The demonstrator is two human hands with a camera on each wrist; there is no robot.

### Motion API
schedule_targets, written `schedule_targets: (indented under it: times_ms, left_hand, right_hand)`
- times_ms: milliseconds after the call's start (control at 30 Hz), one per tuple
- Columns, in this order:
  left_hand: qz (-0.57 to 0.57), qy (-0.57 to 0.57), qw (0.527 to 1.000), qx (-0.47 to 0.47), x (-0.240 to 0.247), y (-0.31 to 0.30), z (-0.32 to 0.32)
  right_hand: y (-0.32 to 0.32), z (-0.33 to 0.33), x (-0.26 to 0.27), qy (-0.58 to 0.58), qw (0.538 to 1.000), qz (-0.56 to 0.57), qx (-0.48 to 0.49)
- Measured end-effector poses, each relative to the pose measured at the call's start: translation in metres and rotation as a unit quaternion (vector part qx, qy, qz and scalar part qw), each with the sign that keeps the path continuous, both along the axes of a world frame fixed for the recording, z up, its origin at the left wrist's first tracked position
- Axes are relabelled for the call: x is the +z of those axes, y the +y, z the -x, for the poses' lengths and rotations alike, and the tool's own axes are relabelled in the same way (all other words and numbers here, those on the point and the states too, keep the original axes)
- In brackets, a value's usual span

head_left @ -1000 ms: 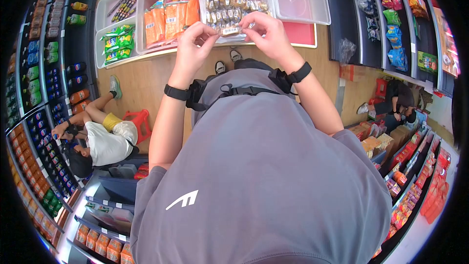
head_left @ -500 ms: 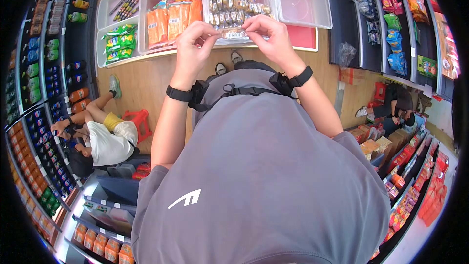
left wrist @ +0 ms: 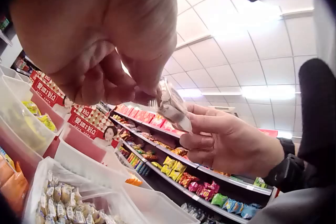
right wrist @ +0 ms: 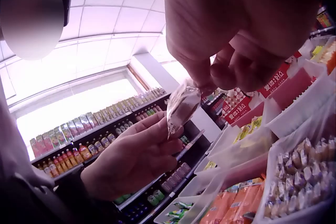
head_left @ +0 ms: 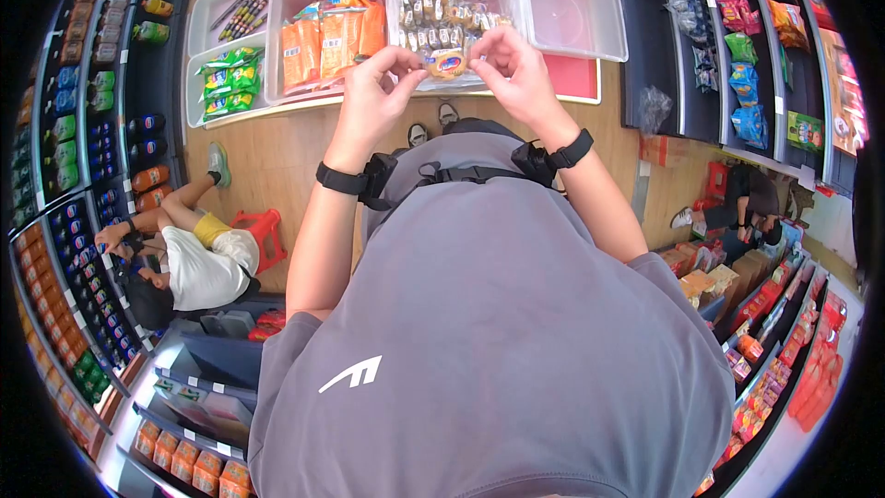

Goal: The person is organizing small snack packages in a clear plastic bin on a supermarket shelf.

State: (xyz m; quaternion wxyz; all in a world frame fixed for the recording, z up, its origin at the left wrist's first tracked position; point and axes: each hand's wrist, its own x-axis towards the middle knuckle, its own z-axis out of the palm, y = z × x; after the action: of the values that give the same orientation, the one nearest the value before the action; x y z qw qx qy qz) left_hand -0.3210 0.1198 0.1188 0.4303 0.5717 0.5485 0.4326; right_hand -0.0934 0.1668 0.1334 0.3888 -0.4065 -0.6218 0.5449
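Observation:
A small wrapped snack (head_left: 448, 64) with a blue and red label is stretched between both hands in the head view. My left hand (head_left: 380, 92) pinches one end of its wrapper, and my right hand (head_left: 516, 78) pinches the other end. In the left wrist view the clear packet (left wrist: 172, 107) hangs between the fingertips of the two hands. The right wrist view shows the same packet (right wrist: 184, 106) from the other side. Just behind the hands stands a lined bin (head_left: 395, 2) of similar small packets.
Bins of orange packets (head_left: 337, 35), green packets (head_left: 230, 83) and coloured sticks (head_left: 243, 18) stand to the left. An empty-looking tray (head_left: 576, 14) is to the right. Shelves line both sides. One person (head_left: 207, 267) is at the left, another (head_left: 758, 194) at the right.
The packet has turned over from its barcode side to its blue and red label side. Both hands keep hold of its ends and have shifted slightly.

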Motion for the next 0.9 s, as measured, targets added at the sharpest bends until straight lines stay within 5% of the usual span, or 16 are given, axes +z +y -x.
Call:
schedule_targets:
  times_ms: [300,500,900]
  left_hand:
    - [0.016,-0.201,0.979,-0.018,-0.003,0.001,-0.004]
    - [0.082,-0.224,0.971,-0.034,0.0,0.002,0.007]
    - [0.049,-0.164,0.985,-0.012,-0.005,0.005,-0.003]
  right_hand:
    - [0.006,0.001,0.001,0.031,0.995,0.068,0.07]
    - [0.012,-0.006,0.011,0.033,0.982,0.163,0.089]
    - [0.011,-0.01,0.004,0.012,0.994,0.101,0.038]
